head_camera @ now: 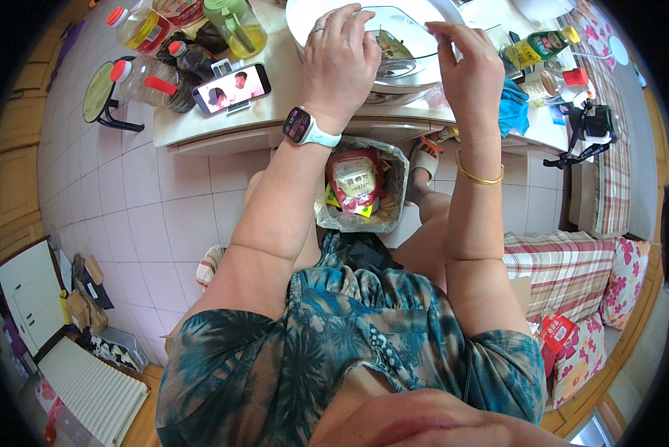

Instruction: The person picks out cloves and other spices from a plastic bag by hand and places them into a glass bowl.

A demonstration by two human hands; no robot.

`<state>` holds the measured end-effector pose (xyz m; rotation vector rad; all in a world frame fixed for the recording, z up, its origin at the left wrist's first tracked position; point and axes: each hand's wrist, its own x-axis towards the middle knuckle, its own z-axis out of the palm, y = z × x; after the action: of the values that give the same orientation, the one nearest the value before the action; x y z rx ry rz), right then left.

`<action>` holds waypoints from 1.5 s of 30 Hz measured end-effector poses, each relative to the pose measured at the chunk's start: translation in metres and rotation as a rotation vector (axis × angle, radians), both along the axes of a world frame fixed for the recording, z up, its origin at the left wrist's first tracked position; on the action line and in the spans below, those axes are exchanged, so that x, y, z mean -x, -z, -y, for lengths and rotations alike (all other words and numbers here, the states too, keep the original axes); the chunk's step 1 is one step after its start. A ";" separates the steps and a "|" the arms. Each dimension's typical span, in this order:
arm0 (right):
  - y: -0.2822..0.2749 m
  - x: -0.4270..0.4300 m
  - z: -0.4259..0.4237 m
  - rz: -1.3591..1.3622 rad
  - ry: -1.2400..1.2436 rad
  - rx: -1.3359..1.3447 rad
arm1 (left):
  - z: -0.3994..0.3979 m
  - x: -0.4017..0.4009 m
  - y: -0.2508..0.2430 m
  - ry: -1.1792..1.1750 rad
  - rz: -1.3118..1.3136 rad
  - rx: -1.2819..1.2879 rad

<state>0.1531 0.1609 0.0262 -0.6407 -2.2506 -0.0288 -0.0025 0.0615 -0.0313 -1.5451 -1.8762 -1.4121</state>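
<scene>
A clear, dark-rimmed container (406, 33) with brownish-green pieces (391, 46) inside sits within or over a large white basin (306, 22) on the table. My left hand (342, 58), with a smartwatch (303, 127) at its wrist, reaches over the container's left side, fingers slightly bent; its fingertips' contact with the rim is not clear. At the right corner of the rim is my right hand (468, 61), its thumb and forefinger pinched at the edge. A gold bangle (479, 174) circles that forearm. Below the basin's near side, part of a metal vessel (393, 98) shows.
Bottles (150, 81), an oil jug (236, 28) and a propped phone (232, 90) stand on the table's left. At right are more bottles (541, 44), a blue cloth (513, 106) and a black-strapped device (594, 123). A lined trash bin (396, 190) stands between my knees.
</scene>
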 end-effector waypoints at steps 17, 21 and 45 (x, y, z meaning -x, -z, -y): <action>0.006 -0.040 -0.045 -0.682 -0.088 0.591 | -0.001 0.005 0.006 0.089 0.192 -0.035; 0.020 -0.095 -0.093 -0.329 0.274 0.456 | 0.003 0.004 0.001 0.085 0.245 0.026; 0.094 -0.110 -0.096 0.271 0.524 0.343 | -0.006 0.016 0.018 0.089 0.178 0.035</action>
<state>0.2627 0.2565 -0.0675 -1.4757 -2.2967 0.0131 -0.0188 0.0671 -0.0494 -1.5837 -1.9640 -1.6120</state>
